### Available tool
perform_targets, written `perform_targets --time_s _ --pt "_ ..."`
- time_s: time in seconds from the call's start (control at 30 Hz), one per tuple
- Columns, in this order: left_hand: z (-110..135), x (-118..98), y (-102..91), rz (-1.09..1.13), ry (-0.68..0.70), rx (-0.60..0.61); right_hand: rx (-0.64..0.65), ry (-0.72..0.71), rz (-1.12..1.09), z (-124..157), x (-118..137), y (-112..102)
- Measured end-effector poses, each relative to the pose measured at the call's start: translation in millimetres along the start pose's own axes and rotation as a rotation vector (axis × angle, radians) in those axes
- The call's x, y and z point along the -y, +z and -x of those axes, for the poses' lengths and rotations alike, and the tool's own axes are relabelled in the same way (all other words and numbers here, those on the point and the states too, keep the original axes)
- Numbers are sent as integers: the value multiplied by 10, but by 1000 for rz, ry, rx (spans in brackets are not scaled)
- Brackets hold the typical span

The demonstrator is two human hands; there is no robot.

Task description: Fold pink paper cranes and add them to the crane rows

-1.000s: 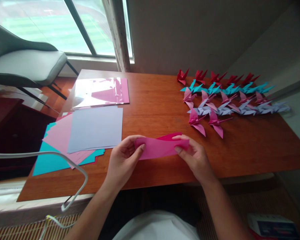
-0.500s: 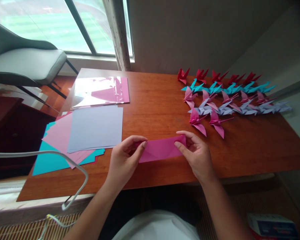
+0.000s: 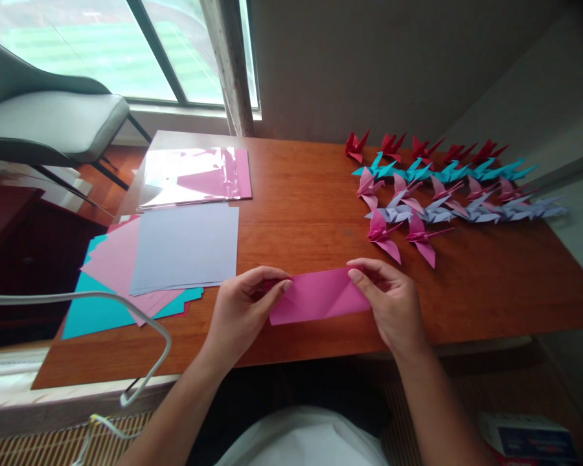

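Observation:
A magenta sheet of origami paper (image 3: pixel 323 294), folded into a long rectangle with diagonal creases showing, is stretched between my two hands just above the table's front part. My left hand (image 3: pixel 247 310) pinches its upper left corner between thumb and fingers. At the other end, my right hand (image 3: pixel 393 301) pinches the upper right corner, its thumb on the near face. Beyond the right hand stand two magenta paper cranes (image 3: pixel 422 238).
Rows of red, turquoise, pink and pale lilac cranes (image 3: pixel 437 209) fill the table's (image 3: pixel 291 213) right side. Leftward lie fanned coloured sheets (image 3: pixel 111 259), pale lilac sheets (image 3: pixel 187 249) and a clear packet of pink paper (image 3: pixel 194 178). A white cable (image 3: pixel 121 298) arcs before the left edge.
Both hands have shifted slightly right and toward me with the magenta paper. The paper now faces the camera more, so more of its surface and creases shows.

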State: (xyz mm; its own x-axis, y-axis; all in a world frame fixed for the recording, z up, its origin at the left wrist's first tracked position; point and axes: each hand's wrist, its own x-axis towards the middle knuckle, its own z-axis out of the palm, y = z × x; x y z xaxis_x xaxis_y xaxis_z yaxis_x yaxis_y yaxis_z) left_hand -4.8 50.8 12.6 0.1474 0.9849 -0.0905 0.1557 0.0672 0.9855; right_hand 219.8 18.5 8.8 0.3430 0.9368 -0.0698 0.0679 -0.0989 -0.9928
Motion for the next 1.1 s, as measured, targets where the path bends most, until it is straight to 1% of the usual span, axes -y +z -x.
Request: perform_targets --time_s 0.3,0.5,0.7,1.1 --pt "7 -6 -7 58 -11 21 18 -18 35 1 0 -42" --pt "19 16 -4 76 -1 23 27 -8 1 -1 -10 -41" --pt "22 22 -6 88 18 0 -8 35 -64 -4 -26 -24" --pt "20 -22 8 78 36 -58 -67 85 -74 -16 -39 4"
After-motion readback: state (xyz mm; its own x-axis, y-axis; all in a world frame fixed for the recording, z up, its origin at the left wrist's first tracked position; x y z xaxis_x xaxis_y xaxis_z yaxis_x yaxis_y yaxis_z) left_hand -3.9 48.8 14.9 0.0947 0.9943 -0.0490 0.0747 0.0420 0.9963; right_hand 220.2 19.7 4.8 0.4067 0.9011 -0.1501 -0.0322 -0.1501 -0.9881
